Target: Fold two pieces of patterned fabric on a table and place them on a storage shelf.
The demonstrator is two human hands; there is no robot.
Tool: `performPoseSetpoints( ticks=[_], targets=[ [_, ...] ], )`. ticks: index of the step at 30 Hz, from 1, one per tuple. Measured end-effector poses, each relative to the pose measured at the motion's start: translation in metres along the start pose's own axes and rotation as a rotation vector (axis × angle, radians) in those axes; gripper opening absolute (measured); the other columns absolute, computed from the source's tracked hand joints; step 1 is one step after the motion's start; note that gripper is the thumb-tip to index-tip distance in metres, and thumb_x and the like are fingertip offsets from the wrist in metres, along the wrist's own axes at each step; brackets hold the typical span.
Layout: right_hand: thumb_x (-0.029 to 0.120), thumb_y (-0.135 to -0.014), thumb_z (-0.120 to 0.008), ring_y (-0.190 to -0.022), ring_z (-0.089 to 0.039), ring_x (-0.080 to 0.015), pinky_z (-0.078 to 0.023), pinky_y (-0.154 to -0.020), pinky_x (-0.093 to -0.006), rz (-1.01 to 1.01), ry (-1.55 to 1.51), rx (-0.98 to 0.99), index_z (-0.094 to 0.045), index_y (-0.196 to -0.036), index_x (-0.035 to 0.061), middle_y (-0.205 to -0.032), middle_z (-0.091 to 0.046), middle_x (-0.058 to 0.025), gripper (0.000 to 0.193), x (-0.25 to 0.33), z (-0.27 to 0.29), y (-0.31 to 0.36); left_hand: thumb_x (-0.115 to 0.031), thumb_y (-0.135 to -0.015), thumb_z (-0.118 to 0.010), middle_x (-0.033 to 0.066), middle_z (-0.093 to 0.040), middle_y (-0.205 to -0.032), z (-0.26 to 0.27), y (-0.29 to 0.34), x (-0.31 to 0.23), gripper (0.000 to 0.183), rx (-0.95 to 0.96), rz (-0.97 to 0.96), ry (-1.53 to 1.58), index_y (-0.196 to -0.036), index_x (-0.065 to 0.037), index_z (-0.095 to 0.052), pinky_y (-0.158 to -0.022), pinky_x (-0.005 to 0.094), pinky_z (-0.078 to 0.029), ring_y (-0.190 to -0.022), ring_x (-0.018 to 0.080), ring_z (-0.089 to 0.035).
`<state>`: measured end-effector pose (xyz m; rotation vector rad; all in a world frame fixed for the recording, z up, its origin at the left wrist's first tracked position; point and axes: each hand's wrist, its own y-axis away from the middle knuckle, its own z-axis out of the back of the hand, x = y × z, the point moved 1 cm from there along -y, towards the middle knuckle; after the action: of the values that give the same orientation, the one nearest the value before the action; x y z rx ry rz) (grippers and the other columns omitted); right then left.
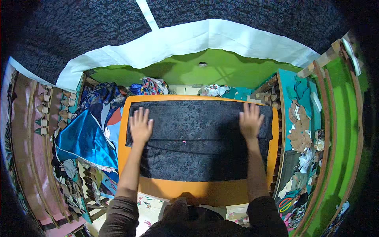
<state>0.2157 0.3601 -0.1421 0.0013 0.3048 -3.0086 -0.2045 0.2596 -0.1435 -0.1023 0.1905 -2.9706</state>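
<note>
A black patterned cloth (189, 122) lies folded and spread across an orange table (189, 189). Toward its far left part, my left hand (141, 125) rests flat with the fingers stretched out. My right hand (251, 120) lies likewise at the far right part, fingers spread. Neither hand grips anything. Between them a fold line crosses the cloth from side to side, and a tiny pink piece (184, 141) sits by it. Shadow covers the cloth beside my right forearm.
Shiny blue fabric (85, 136) is heaped left of the table. Patterned cloths (152, 85) lie behind it. On the right, a shelf top holds brown scraps (299, 126) and scissors with coloured handles (285, 204). Wooden lasts (42, 112) hang on the left wall.
</note>
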Motion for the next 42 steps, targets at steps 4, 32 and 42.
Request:
performPoseSetpoints(
  ticks=[4,32,42],
  targets=[
    [0.034,-0.090,-0.041,-0.128,-0.029,-0.0350,-0.024,-0.097,-0.0602,-0.300,0.153,0.120,-0.033,-0.135,0.0102,-0.138,-0.031,-0.0194,0.051,-0.052,0.000,0.017,-0.033,-0.087,-0.045,0.0094,-0.032,-0.140,0.008,0.007,0.036,0.048,0.017,0.073,-0.138,-0.133,-0.018,-0.039,-0.105,0.0493,-0.018,-0.128,0.0285,-0.030],
    [0.016,-0.083,-0.046,-0.116,-0.043,-0.0387,-0.037,-0.092,-0.0519,-0.142,-0.161,0.048,-0.040,-0.131,0.0126,-0.130,-0.040,-0.0239,0.049,0.432,0.049,0.147,-0.016,-0.076,-0.057,0.0033,-0.031,-0.141,0.028,-0.029,0.129,0.064,-0.033,-1.165,-0.053,-0.135,-0.018,-0.033,-0.106,0.0405,-0.024,-0.128,0.0204,-0.031],
    [0.007,-0.076,-0.047,-0.087,-0.061,-0.0348,-0.049,-0.074,-0.0419,-0.063,-0.740,0.245,-0.056,-0.107,-0.0002,-0.096,-0.061,-0.0221,0.034,0.393,0.078,0.200,-0.007,-0.058,-0.066,0.0052,-0.045,-0.128,0.041,-0.021,0.140,0.059,0.105,-1.406,0.216,-0.115,-0.012,-0.052,-0.103,0.0409,-0.028,-0.123,0.0219,-0.038]
  ],
)
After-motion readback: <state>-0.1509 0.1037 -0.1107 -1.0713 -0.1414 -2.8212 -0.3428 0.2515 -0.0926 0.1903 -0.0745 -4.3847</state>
